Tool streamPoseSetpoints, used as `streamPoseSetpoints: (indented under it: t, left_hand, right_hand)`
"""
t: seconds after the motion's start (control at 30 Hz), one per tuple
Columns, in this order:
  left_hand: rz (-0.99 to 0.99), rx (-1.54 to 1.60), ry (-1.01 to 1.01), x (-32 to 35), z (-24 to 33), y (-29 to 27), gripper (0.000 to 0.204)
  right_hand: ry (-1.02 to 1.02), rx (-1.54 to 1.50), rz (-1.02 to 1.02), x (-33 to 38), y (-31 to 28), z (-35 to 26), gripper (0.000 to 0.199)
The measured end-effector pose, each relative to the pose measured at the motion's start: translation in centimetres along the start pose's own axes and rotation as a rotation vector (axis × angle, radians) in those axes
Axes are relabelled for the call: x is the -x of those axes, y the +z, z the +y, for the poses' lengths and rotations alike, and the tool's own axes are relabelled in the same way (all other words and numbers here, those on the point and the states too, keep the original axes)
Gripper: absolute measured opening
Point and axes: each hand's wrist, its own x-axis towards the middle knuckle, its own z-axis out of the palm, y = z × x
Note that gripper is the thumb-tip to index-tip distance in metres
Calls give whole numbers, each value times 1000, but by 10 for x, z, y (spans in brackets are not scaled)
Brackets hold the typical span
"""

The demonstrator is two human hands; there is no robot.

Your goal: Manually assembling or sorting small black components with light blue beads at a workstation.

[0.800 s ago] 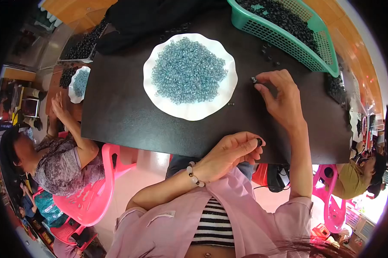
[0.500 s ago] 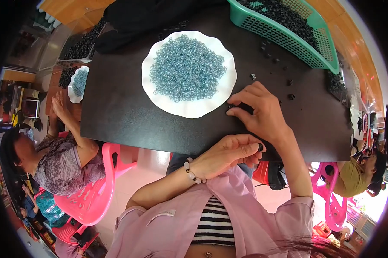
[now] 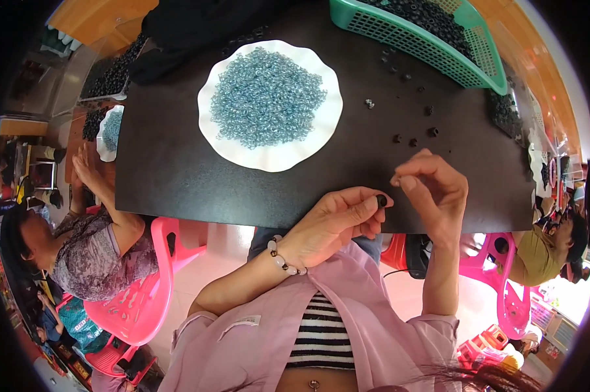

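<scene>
At the near edge of the black table [image 3: 177,163], the left hand [image 3: 331,225] is pinching a small black ring [image 3: 381,200] in a closed grip, the right hand [image 3: 435,193] at three o'clock is nipping its fingertips together, and the white plate [image 3: 308,147] of blue rings is lying at eleven o'clock.

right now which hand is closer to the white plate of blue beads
Left. The left hand sits just below the white plate, pinching a small black ring. The right hand is farther off, to the plate's lower right.
</scene>
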Motion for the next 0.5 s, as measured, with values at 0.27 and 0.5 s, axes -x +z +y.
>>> streamPoseSetpoints:
  t: [0.27,0.5]
  left_hand:
    - [43,3,52,-1,-6,3,27]
    - [46,-52,75,1,-10,5,28]
  right_hand:
    - [-60,-187,75,31,14,16,11]
    - [-136,43,77,34,8,10,10]
